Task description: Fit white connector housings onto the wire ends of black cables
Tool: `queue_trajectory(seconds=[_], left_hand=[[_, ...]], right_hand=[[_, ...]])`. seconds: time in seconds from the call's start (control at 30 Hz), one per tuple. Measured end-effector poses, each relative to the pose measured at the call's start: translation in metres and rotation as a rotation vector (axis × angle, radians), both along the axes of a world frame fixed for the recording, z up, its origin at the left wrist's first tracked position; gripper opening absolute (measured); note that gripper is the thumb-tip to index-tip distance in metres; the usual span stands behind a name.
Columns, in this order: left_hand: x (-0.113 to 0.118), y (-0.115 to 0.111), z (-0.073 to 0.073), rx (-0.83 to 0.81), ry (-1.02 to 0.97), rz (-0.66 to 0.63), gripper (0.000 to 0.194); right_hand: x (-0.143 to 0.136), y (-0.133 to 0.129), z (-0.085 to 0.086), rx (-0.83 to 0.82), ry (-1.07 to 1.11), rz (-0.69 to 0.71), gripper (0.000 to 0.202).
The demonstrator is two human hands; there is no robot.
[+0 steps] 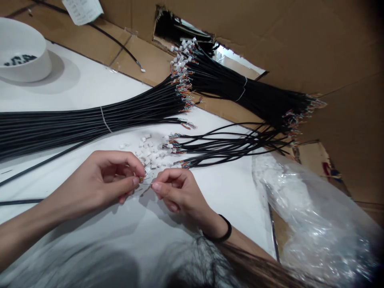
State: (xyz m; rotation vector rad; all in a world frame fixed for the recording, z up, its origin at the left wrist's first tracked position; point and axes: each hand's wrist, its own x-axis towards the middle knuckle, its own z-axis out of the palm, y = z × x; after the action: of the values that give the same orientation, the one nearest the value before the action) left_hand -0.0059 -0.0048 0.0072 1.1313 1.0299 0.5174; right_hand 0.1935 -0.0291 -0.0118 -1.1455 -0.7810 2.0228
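**A:** What is nearest the camera?

**B:** Strands of dark hair hang blurred at the bottom edge. Just beyond, two bare hands meet over a white tabletop (pixel 75 88). The left hand (pixel 103 180) has its grip pinched shut, thumb against fingertips, on the coloured end of a thin black cable (pixel 18 202) that trails away to the left. The right hand (pixel 177 190), with a black band at its wrist, has its grip closed on something very small; I cannot tell what. The two sets of fingertips almost touch.

**A:** And behind the hands?

**B:** A scatter of small white plastic connectors (pixel 148 154) lies just past the fingertips. Beside it on the right lies a loose sheaf of short black cables (pixel 228 146) with coloured wire ends. Further right is a crumpled clear plastic bag (pixel 315 216).

**A:** Further back?

**B:** A long tied bundle of black cables (pixel 90 120) crosses the tabletop from the left. Another tied bundle, tipped with white connectors (pixel 240 86), rests on brown cardboard (pixel 330 44). A round white bowl (pixel 22 50) sits far left.
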Motion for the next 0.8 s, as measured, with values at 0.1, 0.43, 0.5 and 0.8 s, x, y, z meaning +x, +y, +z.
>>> queue_trajectory(seconds=[0.1, 0.43, 0.5, 0.8], left_hand=[[0.0005, -0.0009, -0.0008, 0.064, 0.040, -0.001, 0.009], [0.0076, -0.0006, 0.0000, 0.355, 0.226, -0.155, 0.020], [0.0068, -0.0007, -0.0004, 0.360, 0.203, -0.178, 0.020], [0.0075, -0.0048, 0.0003, 0.338, 0.126, -0.132, 0.016]], right_hand=[[0.0004, -0.0005, -0.0011, 0.015, 0.025, -0.005, 0.021], [0.0004, -0.0020, -0.0043, 0.112, 0.003, 0.013, 0.019], [-0.0002, -0.0025, -0.0041, 0.126, -0.005, 0.019, 0.020], [-0.0052, 0.0026, 0.0005, 0.123, -0.082, 0.038, 0.024]])
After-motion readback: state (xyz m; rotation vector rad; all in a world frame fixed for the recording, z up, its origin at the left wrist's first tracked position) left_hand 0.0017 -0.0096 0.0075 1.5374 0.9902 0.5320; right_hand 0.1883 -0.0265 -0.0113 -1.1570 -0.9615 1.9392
